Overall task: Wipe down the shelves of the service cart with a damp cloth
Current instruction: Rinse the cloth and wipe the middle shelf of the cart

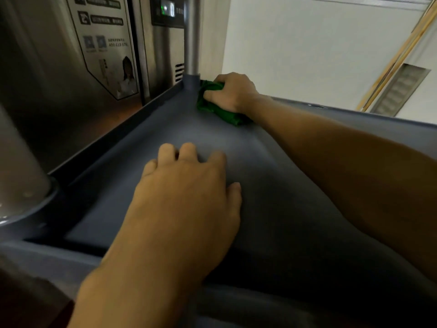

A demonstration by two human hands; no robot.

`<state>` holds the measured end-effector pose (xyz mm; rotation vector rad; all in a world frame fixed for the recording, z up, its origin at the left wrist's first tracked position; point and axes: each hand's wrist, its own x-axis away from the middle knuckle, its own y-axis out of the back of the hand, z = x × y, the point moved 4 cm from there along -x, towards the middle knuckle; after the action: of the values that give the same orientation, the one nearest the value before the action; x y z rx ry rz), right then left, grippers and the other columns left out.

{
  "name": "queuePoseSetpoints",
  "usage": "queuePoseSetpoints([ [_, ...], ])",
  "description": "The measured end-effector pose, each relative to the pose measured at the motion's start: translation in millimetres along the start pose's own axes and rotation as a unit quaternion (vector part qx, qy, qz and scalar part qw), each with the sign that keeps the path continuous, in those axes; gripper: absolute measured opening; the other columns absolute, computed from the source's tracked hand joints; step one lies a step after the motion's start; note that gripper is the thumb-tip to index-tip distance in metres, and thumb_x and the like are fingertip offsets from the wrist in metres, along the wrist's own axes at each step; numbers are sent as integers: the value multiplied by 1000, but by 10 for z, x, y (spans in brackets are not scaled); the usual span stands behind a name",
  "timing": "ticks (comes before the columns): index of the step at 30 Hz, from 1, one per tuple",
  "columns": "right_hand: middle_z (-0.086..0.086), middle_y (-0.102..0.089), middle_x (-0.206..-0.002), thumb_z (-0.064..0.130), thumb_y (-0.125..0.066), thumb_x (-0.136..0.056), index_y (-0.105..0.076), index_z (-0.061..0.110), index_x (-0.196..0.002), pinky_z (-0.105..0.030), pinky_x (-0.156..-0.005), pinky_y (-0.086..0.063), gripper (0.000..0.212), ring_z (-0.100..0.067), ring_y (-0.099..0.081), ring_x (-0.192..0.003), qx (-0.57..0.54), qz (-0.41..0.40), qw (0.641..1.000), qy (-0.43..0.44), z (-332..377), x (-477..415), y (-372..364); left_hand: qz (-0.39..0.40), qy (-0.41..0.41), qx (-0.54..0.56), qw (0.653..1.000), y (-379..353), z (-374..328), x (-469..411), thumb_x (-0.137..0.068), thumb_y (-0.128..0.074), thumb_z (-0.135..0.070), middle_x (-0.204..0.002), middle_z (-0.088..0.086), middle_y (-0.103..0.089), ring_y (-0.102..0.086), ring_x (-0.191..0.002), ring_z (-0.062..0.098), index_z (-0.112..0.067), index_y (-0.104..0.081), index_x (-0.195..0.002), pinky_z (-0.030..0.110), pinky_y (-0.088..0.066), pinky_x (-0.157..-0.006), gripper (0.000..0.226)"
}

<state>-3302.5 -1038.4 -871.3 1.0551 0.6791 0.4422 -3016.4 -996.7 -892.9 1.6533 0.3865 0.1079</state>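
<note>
Green cloth (224, 116): soft, limp, bunching; likely handling best wadded.
Right hand (233, 93): fingers clamping cloth at shelf (165, 129) corner.
Left hand (189, 197): fingers resting relaxed, bracing on shelf.

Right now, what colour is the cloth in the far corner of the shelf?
Plain green: the head view shows the crumpled green cloth under the right hand.
</note>
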Motion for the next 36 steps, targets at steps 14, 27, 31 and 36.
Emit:
queuePoseSetpoints([
  [14, 6, -61, -97, 46, -60, -84, -67, 23, -112, -27, -74, -37, 38, -16, -56, -93, -20, 16, 994, 102, 104, 1632, 455, -57, 27, 72, 995, 57, 83, 43, -93, -53, -45, -125, 4, -58, -48, -119, 30, -35, -61, -123, 43, -47, -94, 32],
  [27, 2, -50, -105, 61, -54, -68, -58, 31, -129, -33, -88, -46, 67, -16, -55, -97, -71, 94, 987, 105, -142, 3272, 1063, -64, 29, 103, 992, 83, 135, 67, -90, -62, -38, -116, 9, -70, -61, -108, 35, -31, -71, -109, 45, -52, -90, 22],
  [31, 0, -54, -109, 57, -58, -67, -60, 33, -127, -35, -94, -47, 65, -15, -59, -100, -90, 85, 989, 83, -294, 3514, 1221, -96, 10, 136, 986, 175, 68, 165, -91, -63, -32, -110, 8, -71, -63, -102, 33, -28, -71, -105, 47, -53, -88, 17],
  [36, 3, -55, -113, 28, -74, -78, -59, 32, -128, -24, -90, -44, 53, -10, -59, -102, -109, 90, 987, 79, -559, 3662, 1375, -183, -37, 179, 966, 318, -28, 329, -93, -60, -25, -106, 0, -72, -65, -95, 23, -27, -67, -112, 46, -52, -90, 20],
])
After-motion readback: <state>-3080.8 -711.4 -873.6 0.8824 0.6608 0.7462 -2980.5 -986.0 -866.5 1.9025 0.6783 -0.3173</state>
